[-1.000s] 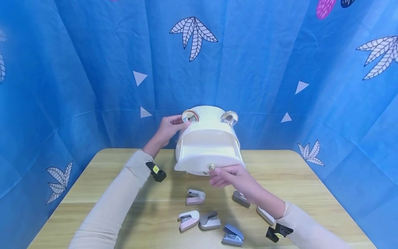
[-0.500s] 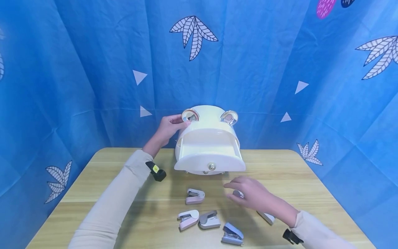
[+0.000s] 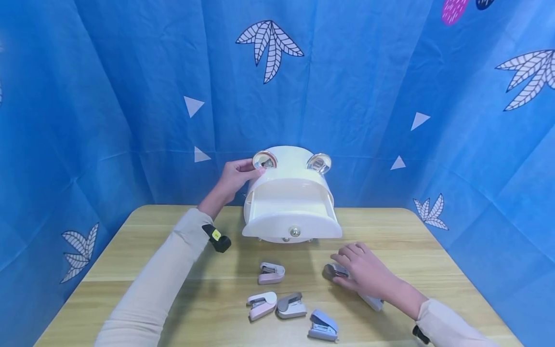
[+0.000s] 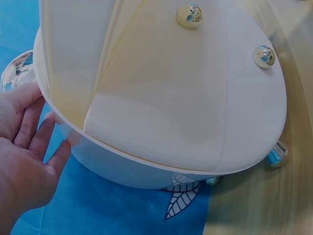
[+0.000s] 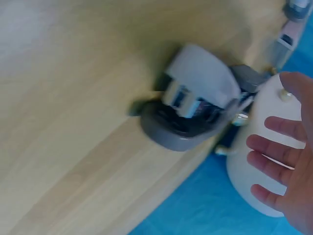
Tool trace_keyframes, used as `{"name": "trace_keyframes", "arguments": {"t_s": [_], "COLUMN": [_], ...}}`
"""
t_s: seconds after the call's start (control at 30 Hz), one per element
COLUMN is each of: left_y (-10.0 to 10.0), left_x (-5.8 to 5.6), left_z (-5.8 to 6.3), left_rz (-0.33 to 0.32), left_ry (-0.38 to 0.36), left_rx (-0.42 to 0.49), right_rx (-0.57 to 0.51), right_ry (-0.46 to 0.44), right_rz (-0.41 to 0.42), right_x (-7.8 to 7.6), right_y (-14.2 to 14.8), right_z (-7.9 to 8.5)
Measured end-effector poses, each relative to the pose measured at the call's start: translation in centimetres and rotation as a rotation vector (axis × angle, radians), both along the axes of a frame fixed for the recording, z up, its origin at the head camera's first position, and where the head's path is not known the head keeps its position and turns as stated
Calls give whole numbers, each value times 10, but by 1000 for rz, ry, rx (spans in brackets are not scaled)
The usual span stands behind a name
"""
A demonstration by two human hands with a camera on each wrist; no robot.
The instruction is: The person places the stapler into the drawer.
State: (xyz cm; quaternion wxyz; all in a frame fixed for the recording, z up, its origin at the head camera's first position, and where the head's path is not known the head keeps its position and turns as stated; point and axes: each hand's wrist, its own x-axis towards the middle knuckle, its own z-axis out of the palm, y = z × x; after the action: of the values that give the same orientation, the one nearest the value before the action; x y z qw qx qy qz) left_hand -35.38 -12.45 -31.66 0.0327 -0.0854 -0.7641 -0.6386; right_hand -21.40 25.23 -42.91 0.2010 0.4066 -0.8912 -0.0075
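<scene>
Pinching white cabinet [image 3: 289,166] with left hand [image 3: 234,178], apparently reaching for dark grey stapler [image 3: 329,271] with spread right hand [image 3: 365,271], needing a grasp next.

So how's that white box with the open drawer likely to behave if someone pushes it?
The white box will probably feel stiff, since it holds a smooth, even curve. With its drawer jutting out in front, it may be apt to tip forward if pressed down there. Its glossy finish looks somewhat slippery, so a grip might slide.
</scene>
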Motion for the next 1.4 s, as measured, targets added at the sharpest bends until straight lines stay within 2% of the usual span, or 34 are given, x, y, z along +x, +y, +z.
{"name": "trace_keyframes", "arguments": {"t_s": [0.13,0.57,1.0,1.17,1.4], "left_y": [0,1,0,-1,0], "left_x": [0,1,2,2,3], "left_z": [1,0,-1,-1,0], "left_rz": [6,5,7,9,9], "left_ry": [-12,-9,-7,-8,-3], "left_rx": [-8,-12,-21,-19,-17], "right_rx": [33,71,64,73,88], "right_ry": [-7,56,41,6,-16], "right_rz": [-14,-30,-39,-53,-96], "right_x": [0,-3,-3,-2,-1], "right_y": [5,12,10,10,12], "right_z": [-6,-20,-18,-17,-5]}}
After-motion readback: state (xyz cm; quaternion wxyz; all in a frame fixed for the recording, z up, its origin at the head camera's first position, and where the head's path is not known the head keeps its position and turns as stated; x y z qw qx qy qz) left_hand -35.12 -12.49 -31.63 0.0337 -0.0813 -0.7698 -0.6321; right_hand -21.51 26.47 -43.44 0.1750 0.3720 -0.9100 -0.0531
